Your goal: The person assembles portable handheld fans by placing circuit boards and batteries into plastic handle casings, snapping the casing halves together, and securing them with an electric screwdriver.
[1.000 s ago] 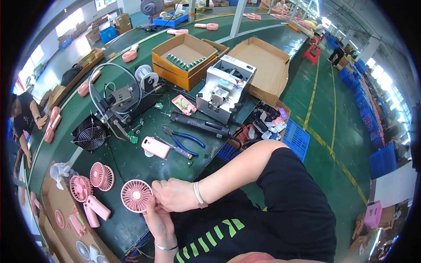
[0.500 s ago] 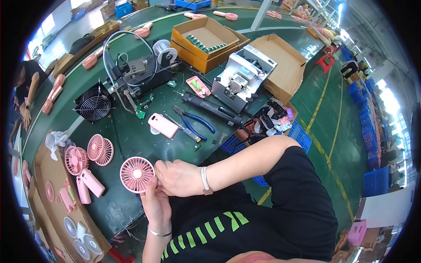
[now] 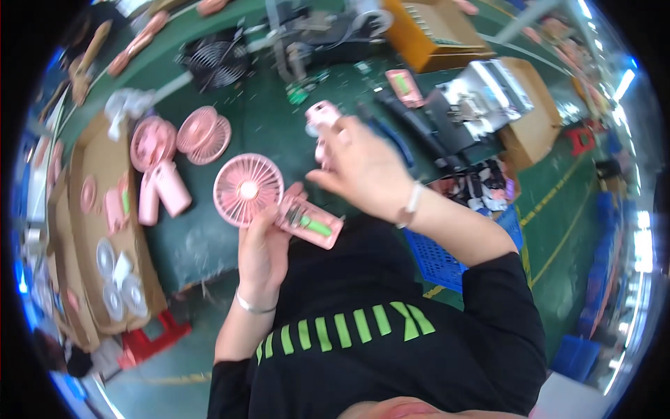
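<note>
A pink handheld fan point(image 3: 249, 190) is in my left hand point(image 3: 263, 244), gripped where its round grille meets the handle. The fan's handle point(image 3: 312, 222) lies opened up, with a green part showing inside. My right hand point(image 3: 366, 164) reaches over the bench, its thumb and fingers around a pink handle cover point(image 3: 322, 114). The fingers hide part of that cover, and the hand is slightly blurred. Just beyond my right hand lie blue-handled pliers point(image 3: 396, 140), partly covered by it, and a dark electric screwdriver point(image 3: 412, 126).
Left are pink fans point(image 3: 153, 143), loose grilles point(image 3: 204, 135) and a cardboard tray point(image 3: 91, 279) of parts. A black cooling fan point(image 3: 215, 59), a white machine point(image 3: 481, 98) and a brown box point(image 3: 447, 56) stand at the back. A blue basket point(image 3: 443, 258) sits right. Another person's hand point(image 3: 80, 87) shows far left.
My right hand has left the fan and moved away to the pink handle cover. The fan's handle, earlier hidden by my hands, now shows opened. The whole view has shifted and turned.
</note>
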The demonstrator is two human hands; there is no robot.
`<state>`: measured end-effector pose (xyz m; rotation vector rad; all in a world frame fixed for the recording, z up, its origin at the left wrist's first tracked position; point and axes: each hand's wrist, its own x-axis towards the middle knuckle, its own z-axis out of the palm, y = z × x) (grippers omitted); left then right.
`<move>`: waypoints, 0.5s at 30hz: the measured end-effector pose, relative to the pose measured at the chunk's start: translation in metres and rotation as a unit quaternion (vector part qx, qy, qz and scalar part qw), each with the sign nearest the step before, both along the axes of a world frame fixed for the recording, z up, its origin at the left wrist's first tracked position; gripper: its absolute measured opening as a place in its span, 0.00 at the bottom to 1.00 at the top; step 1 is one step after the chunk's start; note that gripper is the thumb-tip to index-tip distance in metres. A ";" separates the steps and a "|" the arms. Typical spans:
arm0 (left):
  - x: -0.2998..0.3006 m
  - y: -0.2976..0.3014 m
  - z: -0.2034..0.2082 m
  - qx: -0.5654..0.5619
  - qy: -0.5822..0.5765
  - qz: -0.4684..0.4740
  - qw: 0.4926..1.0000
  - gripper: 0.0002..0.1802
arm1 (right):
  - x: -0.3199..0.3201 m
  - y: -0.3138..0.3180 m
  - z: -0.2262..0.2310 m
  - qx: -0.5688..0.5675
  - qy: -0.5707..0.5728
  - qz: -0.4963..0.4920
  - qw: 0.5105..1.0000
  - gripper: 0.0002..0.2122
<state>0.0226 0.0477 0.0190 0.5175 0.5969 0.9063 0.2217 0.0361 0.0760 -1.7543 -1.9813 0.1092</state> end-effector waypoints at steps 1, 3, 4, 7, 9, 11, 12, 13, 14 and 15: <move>-0.003 0.001 0.002 -0.012 -0.010 -0.006 1.000 0.28 | 0.005 -0.002 -0.011 0.043 0.010 0.013 0.999 0.27; -0.007 0.001 0.008 -0.018 -0.024 -0.001 1.000 0.28 | -0.003 -0.009 -0.018 0.062 0.118 0.035 0.990 0.26; -0.007 0.001 0.008 -0.030 -0.035 -0.005 0.999 0.28 | -0.007 -0.014 -0.020 0.060 0.181 0.050 0.980 0.25; -0.011 0.000 0.010 -0.034 -0.035 -0.006 0.999 0.28 | -0.030 -0.025 -0.022 -0.052 0.317 0.072 0.944 0.24; -0.011 -0.001 0.011 -0.033 -0.033 -0.003 0.999 0.27 | -0.039 -0.025 -0.033 -0.066 0.324 0.085 0.940 0.22; -0.008 -0.001 0.014 -0.029 -0.033 -0.010 0.999 0.26 | -0.047 -0.026 -0.041 -0.125 0.501 0.061 0.854 0.20; -0.006 -0.002 0.016 -0.003 -0.027 -0.012 1.000 0.26 | -0.050 -0.026 -0.048 -0.094 0.517 0.071 0.848 0.19; -0.003 -0.005 0.018 0.022 -0.020 -0.013 0.999 0.25 | -0.054 -0.027 -0.050 -0.092 0.518 0.069 0.848 0.19; 0.002 -0.008 0.020 0.048 0.005 -0.014 0.999 0.24 | -0.058 -0.028 -0.052 -0.077 0.541 0.055 0.836 0.20; 0.008 -0.012 0.018 0.039 -0.010 -0.023 0.999 0.25 | -0.060 -0.029 -0.054 -0.062 0.563 0.042 0.823 0.21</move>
